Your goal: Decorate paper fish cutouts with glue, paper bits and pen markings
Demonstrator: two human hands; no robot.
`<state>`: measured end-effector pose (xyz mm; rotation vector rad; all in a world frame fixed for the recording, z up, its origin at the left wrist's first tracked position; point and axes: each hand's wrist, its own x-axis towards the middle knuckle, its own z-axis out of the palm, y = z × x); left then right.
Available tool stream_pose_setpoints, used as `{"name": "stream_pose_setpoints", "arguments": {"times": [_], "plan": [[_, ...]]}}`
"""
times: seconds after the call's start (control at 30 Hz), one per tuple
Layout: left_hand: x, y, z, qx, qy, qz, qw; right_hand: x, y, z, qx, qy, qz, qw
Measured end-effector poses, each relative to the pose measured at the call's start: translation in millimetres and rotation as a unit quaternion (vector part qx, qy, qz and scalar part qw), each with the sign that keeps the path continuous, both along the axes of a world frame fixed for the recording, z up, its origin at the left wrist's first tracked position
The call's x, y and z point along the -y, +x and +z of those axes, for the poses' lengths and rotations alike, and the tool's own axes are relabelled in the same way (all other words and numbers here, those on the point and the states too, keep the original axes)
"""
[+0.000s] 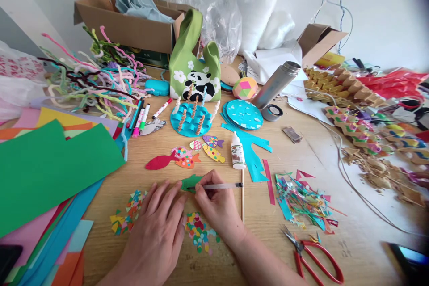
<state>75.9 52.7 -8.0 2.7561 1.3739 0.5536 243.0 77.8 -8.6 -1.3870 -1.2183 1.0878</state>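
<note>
Near the front edge of the desk (301, 152) my right hand (217, 208) has its grip pinched on one pen (217, 186), tip on the one green paper fish (190, 183), left hand (157, 228) flat with fingers spread beside it, five finished fish (187, 154) behind, plus one glue bottle (237, 152) and one pair of red scissors (315, 254).

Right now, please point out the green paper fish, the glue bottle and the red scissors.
green paper fish (188, 183): head view, on its body.
glue bottle (237, 154): head view, on its label.
red scissors (317, 257): head view, on a handle loop.
</note>
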Motion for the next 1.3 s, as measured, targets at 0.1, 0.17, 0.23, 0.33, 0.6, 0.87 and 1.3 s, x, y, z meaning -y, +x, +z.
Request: {"name": "stream_pose_setpoints", "arguments": {"times": [0.1,0.17,0.23,0.33,0.6,0.87,1.3], "plan": [[0.0,0.3,0.4,-0.001,-0.001,-0.002,1.0,0.0,-0.1,0.7,-0.006,0.0,0.002,1.0],[0.1,0.0,0.9,0.0,-0.001,-0.001,1.0,0.0,-0.1,1.4,-0.006,0.003,0.001,1.0],[0.3,-0.4,1.2,0.0,-0.001,-0.001,1.0,0.1,0.1,1.9,-0.004,0.005,0.001,1.0],[0.9,-0.8,1.1,-0.001,-0.001,-0.002,1.0,0.2,0.7,1.5,0.0,0.006,0.0,1.0],[0.4,-0.8,0.2,0.001,0.001,-0.007,1.0,0.4,-0.2,-1.1,-0.001,0.0,0.006,1.0],[0.3,-1.4,0.0,-0.006,0.002,-0.003,1.0,-0.5,0.4,-0.3,-0.001,0.002,0.004,1.0],[0.3,-1.5,-0.1,-0.004,0.001,-0.003,1.0,0.1,1.0,-1.3,0.001,-0.008,0.007,1.0]]}}
